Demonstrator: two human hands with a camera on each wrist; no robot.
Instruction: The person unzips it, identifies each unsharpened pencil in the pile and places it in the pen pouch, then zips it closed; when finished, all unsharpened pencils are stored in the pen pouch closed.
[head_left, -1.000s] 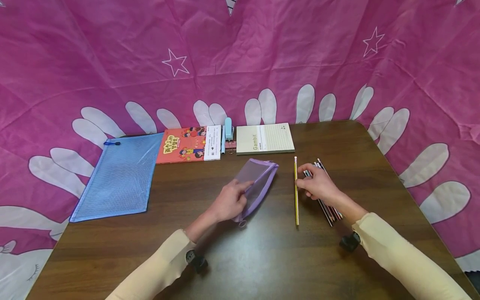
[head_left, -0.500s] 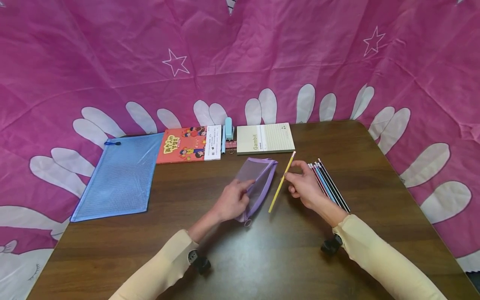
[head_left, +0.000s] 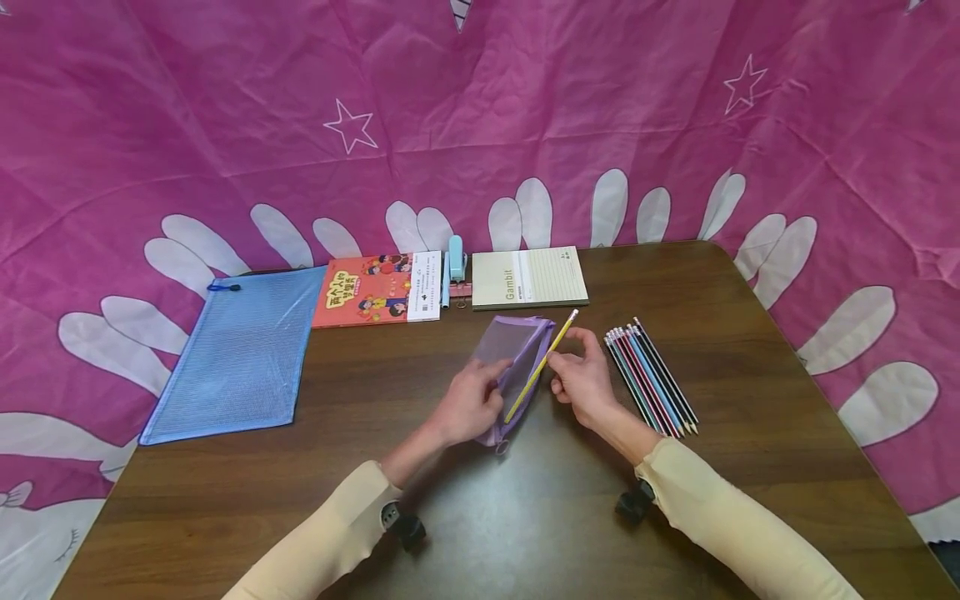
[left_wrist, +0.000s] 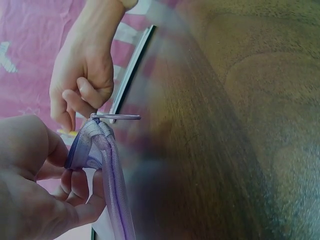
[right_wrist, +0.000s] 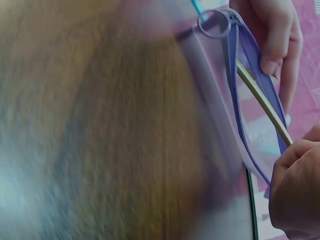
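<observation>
You're pinching the rim of the pouch [head_left: 504, 339] with your left hand [head_left: 469, 404], centre of the head view; your right hand [head_left: 587, 381] is gripping the yellow pencil [head_left: 533, 380] above its middle, just right of centre. The yellow pencil is slanting across the pouch's mouth, lower end apparently sitting between the zip edges. Main risk: the mouth is gaping narrowly, so with poor aim that end could be snagging on mesh or zip, or sliding down the outside. The pouch is looking limp; if your left pinch is slackening, the rim might be folding in. The yellow pencil could also be swivelling in your fingers if its end is bumping a wall. The ring [head_left: 502, 447] is hanging at the pouch's near corner and might be catching. Hard to see: your left hand is covering part of the pouch, the left wrist view is showing only a speck of yellow, the pencil pile [head_left: 651, 379] on the right is overlapping too much to count. Insertion depth: can't tell.
</observation>
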